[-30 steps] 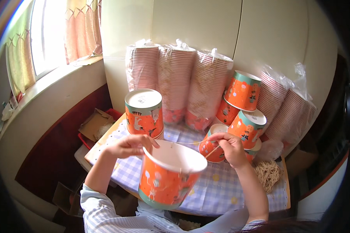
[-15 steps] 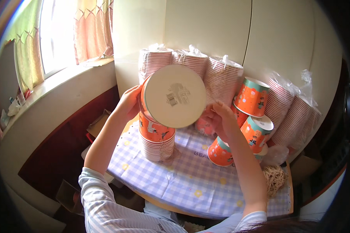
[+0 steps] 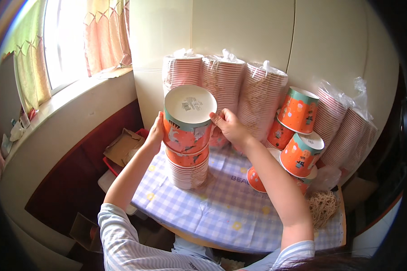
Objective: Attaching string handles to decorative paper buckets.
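Head view, both hands [image 3: 228, 125] gripping bucket [image 3: 188, 119]

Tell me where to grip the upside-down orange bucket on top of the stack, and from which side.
Grip the upside-down orange bucket by its side wall, from left and right at once, as the left hand and right hand do now. Its flat white base faces up and offers no edge, and the wall tapers, so a two-sided squeeze at mid-height seems steadiest over the stack of buckets.

Plastic-wrapped cup stacks [image 3: 224, 86] against wall, open cardboard box [image 3: 123, 147] on floor left
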### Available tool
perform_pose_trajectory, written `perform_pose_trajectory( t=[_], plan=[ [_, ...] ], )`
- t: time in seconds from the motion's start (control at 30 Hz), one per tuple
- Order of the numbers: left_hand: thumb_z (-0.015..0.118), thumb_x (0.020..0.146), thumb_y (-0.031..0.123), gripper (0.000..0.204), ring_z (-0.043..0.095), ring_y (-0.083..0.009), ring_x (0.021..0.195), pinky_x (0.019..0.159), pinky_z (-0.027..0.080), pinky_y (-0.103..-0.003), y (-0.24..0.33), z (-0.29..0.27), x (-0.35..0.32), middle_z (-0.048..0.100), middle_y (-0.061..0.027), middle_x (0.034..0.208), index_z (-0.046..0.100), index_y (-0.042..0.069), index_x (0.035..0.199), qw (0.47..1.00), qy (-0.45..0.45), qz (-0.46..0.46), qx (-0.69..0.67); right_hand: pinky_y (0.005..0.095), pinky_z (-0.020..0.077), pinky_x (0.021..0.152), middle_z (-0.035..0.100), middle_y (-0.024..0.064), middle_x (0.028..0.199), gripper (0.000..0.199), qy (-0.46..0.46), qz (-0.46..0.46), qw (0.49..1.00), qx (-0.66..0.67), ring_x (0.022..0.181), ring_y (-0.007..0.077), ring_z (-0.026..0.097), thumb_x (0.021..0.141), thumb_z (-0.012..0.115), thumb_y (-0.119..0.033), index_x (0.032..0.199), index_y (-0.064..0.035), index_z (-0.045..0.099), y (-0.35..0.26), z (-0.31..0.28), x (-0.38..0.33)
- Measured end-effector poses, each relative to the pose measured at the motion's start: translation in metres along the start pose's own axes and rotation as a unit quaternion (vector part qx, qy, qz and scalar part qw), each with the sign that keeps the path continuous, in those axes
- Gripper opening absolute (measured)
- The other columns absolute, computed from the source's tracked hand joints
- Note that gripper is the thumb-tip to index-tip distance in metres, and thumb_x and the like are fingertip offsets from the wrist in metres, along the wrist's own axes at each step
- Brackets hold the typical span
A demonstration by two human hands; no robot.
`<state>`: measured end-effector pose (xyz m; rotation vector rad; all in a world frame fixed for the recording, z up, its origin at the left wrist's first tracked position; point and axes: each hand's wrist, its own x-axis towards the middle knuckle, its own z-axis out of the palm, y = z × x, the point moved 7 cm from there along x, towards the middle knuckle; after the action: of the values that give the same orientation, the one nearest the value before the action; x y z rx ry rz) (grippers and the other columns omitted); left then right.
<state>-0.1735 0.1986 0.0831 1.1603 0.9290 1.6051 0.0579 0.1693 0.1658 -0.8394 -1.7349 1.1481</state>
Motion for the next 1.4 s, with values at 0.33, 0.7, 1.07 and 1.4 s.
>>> perform_pose_trajectory(
  t=[0.33, 0.7, 1.07, 1.4],
  plan=[
    [0.070, 0.070, 0.029, 0.094, 0.026, -0.0203, 0.123, 0.101, 0.023, -0.034, -0.005, 0.019, -0.034, 0.027, -0.0122, 0.132, 0.006, 0.004, 0.134, 0.947, -0.129, 0.233, 0.177, 0.0221, 0.0425, 0.056, 0.049, 0.0016, 0.077, 0.047, 0.018, -0.044, 0.997, -0.060, 0.062, 0.0077, 0.047, 0.081, 0.052, -0.050, 0.092, -0.0055, 0.043, 0.019, 0.001, 0.017],
    [0.077, 0.059, 0.039, 0.109, 0.029, -0.0267, 0.121, 0.100, 0.027, -0.038, -0.047, 0.008, -0.048, 0.028, -0.0176, 0.130, 0.006, 0.003, 0.133, 0.949, -0.028, 0.231, 0.211, 0.0366, 0.0310, 0.098, 0.037, 0.0223, 0.125, 0.089, 0.028, -0.102, 0.963, -0.248, 0.121, 0.0297, 0.034, 0.058, 0.078, -0.034, 0.121, 0.0017, 0.027, 0.044, 0.019, 0.002],
    [0.076, 0.062, 0.033, 0.106, 0.033, -0.0243, 0.120, 0.099, 0.030, -0.037, -0.050, 0.008, -0.054, 0.030, -0.0157, 0.131, 0.004, 0.006, 0.134, 0.936, -0.010, 0.244, 0.254, 0.0368, 0.0323, 0.098, 0.039, 0.0230, 0.125, 0.094, 0.029, -0.114, 0.968, -0.220, 0.118, 0.0317, 0.037, 0.058, 0.078, -0.027, 0.127, 0.0025, 0.021, 0.052, 0.028, -0.004],
    [0.076, 0.057, 0.040, 0.104, 0.032, -0.0312, 0.116, 0.097, 0.028, -0.041, -0.055, 0.008, -0.061, 0.030, -0.0200, 0.124, 0.015, -0.001, 0.131, 0.942, 0.024, 0.233, 0.241, 0.0364, 0.0365, 0.093, 0.044, 0.0221, 0.121, 0.095, 0.029, -0.093, 0.970, -0.222, 0.115, 0.0322, 0.041, 0.056, 0.077, -0.022, 0.128, 0.0004, 0.020, 0.059, 0.034, -0.011]
  ],
)
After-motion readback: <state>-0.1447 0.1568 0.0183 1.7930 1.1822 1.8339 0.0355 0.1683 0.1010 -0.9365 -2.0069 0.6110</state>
